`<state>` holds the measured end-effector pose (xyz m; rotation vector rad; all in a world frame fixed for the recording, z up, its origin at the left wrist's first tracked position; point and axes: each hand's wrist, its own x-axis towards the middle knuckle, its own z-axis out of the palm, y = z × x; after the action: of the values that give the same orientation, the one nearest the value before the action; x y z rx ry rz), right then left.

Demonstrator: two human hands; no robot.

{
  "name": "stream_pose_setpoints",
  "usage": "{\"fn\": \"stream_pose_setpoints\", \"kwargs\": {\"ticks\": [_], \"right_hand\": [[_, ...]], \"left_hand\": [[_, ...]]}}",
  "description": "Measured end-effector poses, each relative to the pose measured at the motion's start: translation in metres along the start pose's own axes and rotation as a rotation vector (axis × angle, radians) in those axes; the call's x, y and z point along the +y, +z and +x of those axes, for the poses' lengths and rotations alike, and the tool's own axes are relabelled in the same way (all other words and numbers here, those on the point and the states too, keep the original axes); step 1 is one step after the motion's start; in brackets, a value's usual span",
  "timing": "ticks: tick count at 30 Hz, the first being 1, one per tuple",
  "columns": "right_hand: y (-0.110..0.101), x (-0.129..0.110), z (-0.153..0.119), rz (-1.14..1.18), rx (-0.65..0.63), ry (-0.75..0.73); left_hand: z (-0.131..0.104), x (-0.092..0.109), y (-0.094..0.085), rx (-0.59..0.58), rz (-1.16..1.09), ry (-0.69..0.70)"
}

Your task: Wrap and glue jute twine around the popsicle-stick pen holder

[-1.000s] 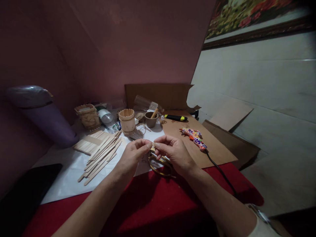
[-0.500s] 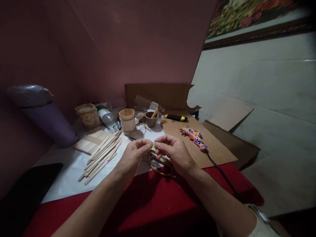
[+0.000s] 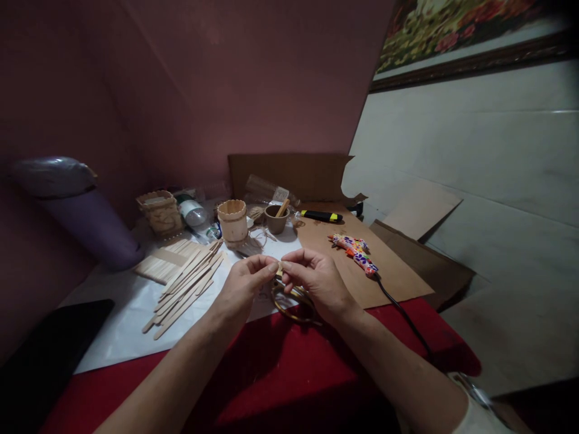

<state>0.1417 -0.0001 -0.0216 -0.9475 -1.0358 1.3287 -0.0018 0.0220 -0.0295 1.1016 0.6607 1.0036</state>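
My left hand (image 3: 248, 277) and my right hand (image 3: 319, 280) meet fingertip to fingertip over the front of the table. Between the pinched thumbs and forefingers is a small pale piece (image 3: 279, 269), mostly covered by the fingers, so its kind is unclear. Both hands are closed on it. Just beneath them lie scissors with gold-coloured handles (image 3: 294, 318), partly hidden by my right hand. Left of my left hand, loose wooden craft sticks (image 3: 190, 289) are fanned over white paper (image 3: 108, 337), beside a banded bundle of sticks (image 3: 160, 262).
Behind my hands stand a round wooden-stick cup (image 3: 233, 226) and a brown pot (image 3: 277, 222) with a stick inside. A utility knife (image 3: 322, 216) and a patterned glue gun (image 3: 357, 253) with a black cord lie on cardboard (image 3: 398, 283). A purple bottle (image 3: 93, 223) leans at left.
Both hands stay pinched together in nearly the same place. The view has shifted very slightly; the objects on the table have not moved.
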Motion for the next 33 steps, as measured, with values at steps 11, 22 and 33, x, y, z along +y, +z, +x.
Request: {"fn": "stream_pose_setpoints", "kwargs": {"ticks": [11, 22, 33], "right_hand": [[-0.0019, 0.0008, -0.0001, 0.047, 0.004, -0.011], [0.0001, -0.0014, -0.0001, 0.006, 0.007, -0.019], [0.0010, -0.0024, -0.0017, -0.058, 0.021, -0.045]], "left_hand": [[-0.0020, 0.0026, 0.0016, 0.064, 0.020, -0.020], [-0.0003, 0.0012, 0.0012, 0.066, 0.043, -0.006], [0.0007, -0.0012, -0.0008, 0.028, 0.046, -0.001]]}}
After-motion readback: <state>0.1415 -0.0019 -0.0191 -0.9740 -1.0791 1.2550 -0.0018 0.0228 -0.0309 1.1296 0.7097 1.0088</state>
